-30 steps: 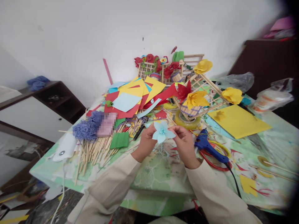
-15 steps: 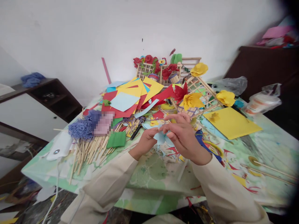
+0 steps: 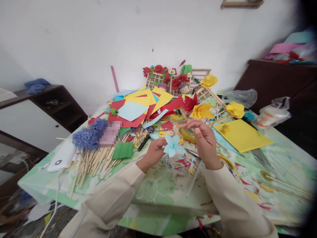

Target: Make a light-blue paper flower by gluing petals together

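Observation:
My left hand [image 3: 154, 152] is closed, pinching the edge of a light blue paper flower [image 3: 171, 145]. The flower faces up, with pointed petals and a small fringed centre. To its right, my right hand [image 3: 204, 142] is held apart from it, fingers stretched out and nothing visible in them. A pointed metal blade [image 3: 192, 152] shows beside the right palm; what it belongs to is hidden behind the hand. Beneath the flower lie light blue, red and yellow paper scraps [image 3: 184, 163].
Thin wooden sticks [image 3: 96, 165], purple yarn [image 3: 85, 134] and green folded paper [image 3: 123, 150] lie left. Coloured sheets [image 3: 132, 110] are piled behind. Yellow paper flowers [image 3: 201, 111] on stick frames stand back right, near a yellow sheet [image 3: 244, 134] and a bagged cup [image 3: 271, 114].
My right hand has come away from the light blue flower and its fingers have straightened. The flower, still in my left hand, is now fully in view. The camera view has shifted slightly.

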Demonstrator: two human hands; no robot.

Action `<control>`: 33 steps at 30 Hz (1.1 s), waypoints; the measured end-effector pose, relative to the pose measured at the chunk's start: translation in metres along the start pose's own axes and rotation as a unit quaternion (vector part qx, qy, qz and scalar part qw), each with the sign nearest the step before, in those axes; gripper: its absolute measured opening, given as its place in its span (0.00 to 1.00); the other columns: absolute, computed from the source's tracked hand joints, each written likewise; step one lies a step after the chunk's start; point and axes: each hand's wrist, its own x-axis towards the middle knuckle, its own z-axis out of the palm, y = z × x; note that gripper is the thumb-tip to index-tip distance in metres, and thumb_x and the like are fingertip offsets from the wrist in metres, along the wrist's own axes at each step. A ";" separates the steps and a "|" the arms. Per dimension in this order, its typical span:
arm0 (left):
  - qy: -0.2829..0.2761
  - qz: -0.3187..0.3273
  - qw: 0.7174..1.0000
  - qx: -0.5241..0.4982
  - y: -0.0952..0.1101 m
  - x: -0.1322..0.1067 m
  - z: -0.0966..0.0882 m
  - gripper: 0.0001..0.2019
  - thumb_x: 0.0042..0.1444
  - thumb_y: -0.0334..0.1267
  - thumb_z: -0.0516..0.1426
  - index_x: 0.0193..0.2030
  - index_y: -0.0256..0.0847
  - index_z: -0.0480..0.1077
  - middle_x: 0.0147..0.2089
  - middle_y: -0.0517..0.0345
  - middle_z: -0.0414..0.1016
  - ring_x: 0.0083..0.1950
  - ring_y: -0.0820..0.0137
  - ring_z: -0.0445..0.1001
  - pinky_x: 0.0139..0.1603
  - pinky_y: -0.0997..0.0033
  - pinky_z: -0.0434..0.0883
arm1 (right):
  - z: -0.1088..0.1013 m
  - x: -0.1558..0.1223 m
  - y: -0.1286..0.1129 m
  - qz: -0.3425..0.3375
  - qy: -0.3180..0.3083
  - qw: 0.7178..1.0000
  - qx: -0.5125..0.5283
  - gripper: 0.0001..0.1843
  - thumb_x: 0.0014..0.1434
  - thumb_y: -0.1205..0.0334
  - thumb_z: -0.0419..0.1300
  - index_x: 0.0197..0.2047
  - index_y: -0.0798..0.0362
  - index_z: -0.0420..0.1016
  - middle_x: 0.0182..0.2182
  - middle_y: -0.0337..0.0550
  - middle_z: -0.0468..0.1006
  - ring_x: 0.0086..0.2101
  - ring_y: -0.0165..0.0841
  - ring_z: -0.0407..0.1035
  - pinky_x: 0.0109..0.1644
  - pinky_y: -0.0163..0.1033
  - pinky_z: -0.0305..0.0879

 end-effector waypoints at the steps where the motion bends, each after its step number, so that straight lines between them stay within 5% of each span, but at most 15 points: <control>1: 0.003 0.000 1.000 0.005 0.001 0.000 0.000 0.03 0.42 0.37 0.67 0.26 0.42 0.79 0.30 0.53 0.78 0.35 0.64 0.74 0.43 0.66 0.67 | 0.000 -0.002 0.003 0.027 0.015 0.999 0.030 0.11 0.63 0.53 0.52 0.37 0.48 0.70 0.37 0.43 0.78 0.43 0.38 0.69 0.53 0.48 0.60; 8: -0.020 0.027 0.999 0.021 0.001 0.001 0.002 0.06 0.44 0.42 0.67 0.27 0.42 0.79 0.33 0.51 0.80 0.39 0.62 0.76 0.45 0.63 0.69 | 0.012 -0.010 0.015 0.134 -0.033 0.984 0.110 0.12 0.52 0.55 0.64 0.36 0.51 0.68 0.32 0.40 0.74 0.36 0.34 0.69 0.43 0.41 0.66; 13: -0.043 0.061 0.997 0.036 -0.006 0.000 0.001 0.07 0.49 0.42 0.64 0.29 0.41 0.79 0.35 0.51 0.80 0.40 0.63 0.77 0.45 0.62 0.71 | 0.017 -0.011 0.020 0.154 0.008 0.982 0.106 0.13 0.49 0.57 0.66 0.34 0.51 0.68 0.30 0.38 0.72 0.34 0.32 0.68 0.42 0.41 0.65; 18: 0.084 0.065 0.991 0.078 -0.013 -0.002 -0.002 0.06 0.51 0.40 0.62 0.33 0.41 0.78 0.38 0.53 0.80 0.41 0.64 0.76 0.47 0.61 0.71 | 0.020 -0.024 0.017 0.115 0.134 0.984 -0.031 0.10 0.56 0.53 0.59 0.30 0.51 0.69 0.30 0.39 0.70 0.36 0.34 0.65 0.45 0.44 0.60; 23: 0.150 0.123 0.965 0.176 -0.014 -0.002 -0.008 0.06 0.54 0.36 0.59 0.34 0.42 0.78 0.39 0.54 0.79 0.40 0.67 0.75 0.43 0.66 0.70 | 0.036 -0.038 0.013 0.102 -0.003 0.992 -0.075 0.16 0.56 0.51 0.58 0.23 0.51 0.70 0.25 0.39 0.71 0.33 0.35 0.65 0.43 0.44 0.58; 27: 0.144 0.141 0.957 0.209 -0.014 -0.003 -0.008 0.06 0.55 0.34 0.57 0.34 0.42 0.78 0.38 0.54 0.79 0.40 0.67 0.75 0.42 0.67 0.70 | 0.045 -0.040 0.013 0.120 -0.007 0.989 -0.088 0.13 0.54 0.55 0.60 0.21 0.51 0.71 0.24 0.39 0.71 0.33 0.35 0.65 0.44 0.44 0.58; 33: 0.112 0.079 0.982 0.129 -0.011 -0.002 -0.004 0.07 0.53 0.39 0.60 0.35 0.41 0.78 0.38 0.53 0.80 0.41 0.65 0.76 0.45 0.63 0.71 | 0.037 -0.037 0.016 0.119 -0.005 0.989 -0.088 0.13 0.57 0.56 0.57 0.22 0.51 0.70 0.24 0.39 0.70 0.32 0.34 0.64 0.41 0.42 0.57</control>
